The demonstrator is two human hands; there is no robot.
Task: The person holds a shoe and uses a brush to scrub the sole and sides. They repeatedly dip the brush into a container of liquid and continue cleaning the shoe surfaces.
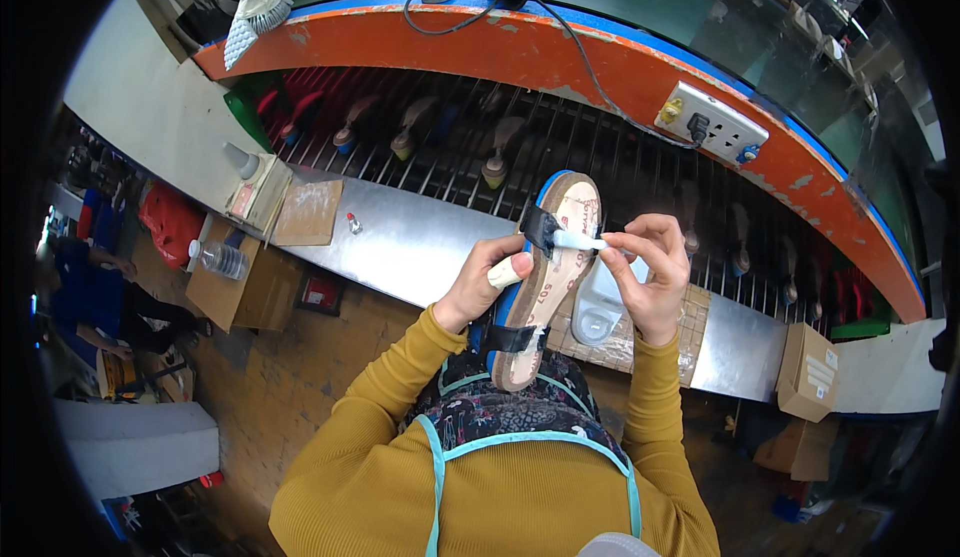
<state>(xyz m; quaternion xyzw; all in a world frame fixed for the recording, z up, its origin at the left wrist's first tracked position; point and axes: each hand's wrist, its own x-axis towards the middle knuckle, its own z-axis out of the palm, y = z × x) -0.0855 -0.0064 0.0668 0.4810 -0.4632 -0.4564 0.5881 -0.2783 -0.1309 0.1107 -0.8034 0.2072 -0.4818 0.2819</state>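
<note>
My left hand (482,279) grips a sandal bottom (547,282) on a blue last, its pale, printed underside facing up. The thumb wears a whitish cover (510,270) and presses near the edge. Two black straps (539,228) fold over onto the underside, one towards the far end and one towards the near end. Between its fingertips my right hand (655,262) pinches a whitish brush-like tool (578,241). The tool's broad end touches the underside beside the far strap. Just below my right hand sits a pale grey plastic container (599,305), partly hidden by that hand.
Beyond the metal ledge (400,242), a rod conveyor (450,147) carries several lasts under an orange panel (450,52) with a power strip (711,127). Cardboard boxes (808,372) stand at right. Left are a glue-stained box (258,192), a plastic bottle (218,259) and another person (100,297).
</note>
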